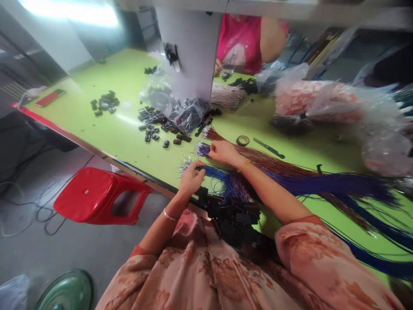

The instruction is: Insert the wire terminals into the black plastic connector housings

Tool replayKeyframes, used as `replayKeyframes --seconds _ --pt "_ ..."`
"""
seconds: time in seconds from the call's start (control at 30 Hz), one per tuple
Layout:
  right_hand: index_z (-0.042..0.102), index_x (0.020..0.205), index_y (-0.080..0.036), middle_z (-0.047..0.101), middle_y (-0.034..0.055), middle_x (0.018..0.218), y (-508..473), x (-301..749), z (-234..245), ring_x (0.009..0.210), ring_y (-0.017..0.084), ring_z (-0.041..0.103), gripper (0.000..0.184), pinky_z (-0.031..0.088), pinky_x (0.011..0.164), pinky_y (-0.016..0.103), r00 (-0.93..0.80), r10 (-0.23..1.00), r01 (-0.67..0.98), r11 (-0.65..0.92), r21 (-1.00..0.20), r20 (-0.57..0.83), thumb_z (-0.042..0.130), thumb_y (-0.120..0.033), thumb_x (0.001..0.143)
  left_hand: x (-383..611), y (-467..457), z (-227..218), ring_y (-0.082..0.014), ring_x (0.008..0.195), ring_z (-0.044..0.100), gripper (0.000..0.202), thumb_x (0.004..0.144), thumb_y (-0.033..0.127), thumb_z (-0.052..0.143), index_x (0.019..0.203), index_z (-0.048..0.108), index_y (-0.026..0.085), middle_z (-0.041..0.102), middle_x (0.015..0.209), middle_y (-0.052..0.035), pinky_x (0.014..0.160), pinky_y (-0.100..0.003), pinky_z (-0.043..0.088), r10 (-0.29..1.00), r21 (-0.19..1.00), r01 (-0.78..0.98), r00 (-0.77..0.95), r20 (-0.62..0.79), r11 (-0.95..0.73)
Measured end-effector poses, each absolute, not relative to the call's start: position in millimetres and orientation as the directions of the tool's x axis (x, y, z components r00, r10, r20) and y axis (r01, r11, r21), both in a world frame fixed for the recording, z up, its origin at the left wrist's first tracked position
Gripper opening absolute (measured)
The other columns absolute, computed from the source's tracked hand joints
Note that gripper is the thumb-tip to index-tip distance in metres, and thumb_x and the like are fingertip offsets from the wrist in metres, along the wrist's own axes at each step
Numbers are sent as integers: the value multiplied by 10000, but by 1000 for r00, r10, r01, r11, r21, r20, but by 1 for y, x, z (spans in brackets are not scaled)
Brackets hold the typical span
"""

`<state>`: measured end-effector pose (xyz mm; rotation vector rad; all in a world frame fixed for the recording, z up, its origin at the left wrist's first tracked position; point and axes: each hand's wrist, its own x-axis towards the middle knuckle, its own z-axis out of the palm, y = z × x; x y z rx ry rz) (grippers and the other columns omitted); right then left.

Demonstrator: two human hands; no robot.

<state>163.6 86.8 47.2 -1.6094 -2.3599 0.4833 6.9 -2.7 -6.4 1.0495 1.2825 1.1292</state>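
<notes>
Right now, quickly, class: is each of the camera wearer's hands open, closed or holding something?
Left hand: curled closed at the blue wires; grip unclear.
Right hand: curled closed at the purple wires; grip unclear.

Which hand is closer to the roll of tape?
Right. The right hand is close to the roll of tape, just left of it; the left hand is farther left and lower.
</notes>
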Motion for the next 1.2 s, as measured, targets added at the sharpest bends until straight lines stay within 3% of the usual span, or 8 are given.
replayKeyframes --seconds 0.13,0.3,0.4,0.53,0.7,0.9,1.03,1.2 --pt "641 750 -163 683 68 787 93 167 51 679 161 540 104 332 619 278 -445 895 812 398 -427 -12 555 -221 766 6 -6 1 -46 520 475 272 665 184 712 931 656 195 654 1187 -63 538 -219 459 996 993 79 2 -86 86" --pt "633 707 -164 666 51 723 100 173 49 630 139 516 124 320 606 270 -542 840 747 474 -467 -15 551 -221 781 6 -2 5 -74 544 455 205 682 145 691 878 665 196 552 1345 -104 679 -309 486 1000 971 239 24 -15 9" --pt "632 740 -160 669 57 743 99 173 48 631 143 511 137 300 593 271 -472 881 792 442 -421 36 530 -232 796 10 -1 3 -115 600 508 205 680 137 692 870 658 205 604 1222 -92 742 -344 495 999 977 211 31 -26 19" --pt "651 790 -156 680 68 794 89 160 44 655 151 508 139 292 598 271 -591 807 740 541 -399 -1 525 -214 797 15 0 4 -163 720 555 203 653 121 712 829 657 205 626 1057 -81 784 -345 495 998 992 128 55 6 -13" --pt "660 789 -144 681 71 796 88 142 39 684 152 513 142 306 623 260 -567 824 726 505 -466 9 524 -184 783 12 -1 10 -136 707 538 128 697 144 667 819 656 181 610 1139 -85 774 -327 493 995 972 230 96 34 -55" --pt "641 714 -145 659 47 713 92 149 37 620 131 492 139 287 589 256 -397 916 773 365 -519 53 539 -220 771 8 -4 4 -132 729 583 223 738 156 638 957 675 175 517 1376 -133 803 -356 512 998 932 362 55 -23 1" --pt "620 695 -153 642 27 694 92 153 36 611 119 471 98 279 582 249 -592 804 655 519 -550 54 549 -197 746 12 -4 -1 -108 707 587 193 764 173 619 954 653 160 532 1362 -133 774 -323 528 998 960 281 58 -3 -13" --pt "588 722 -154 611 11 685 91 154 38 606 109 457 111 298 592 240 -524 832 589 508 -628 182 510 -212 777 12 -3 -2 -104 769 605 226 757 216 653 973 641 151 467 1404 -147 759 -292 533 992 995 76 -107 68 -60"
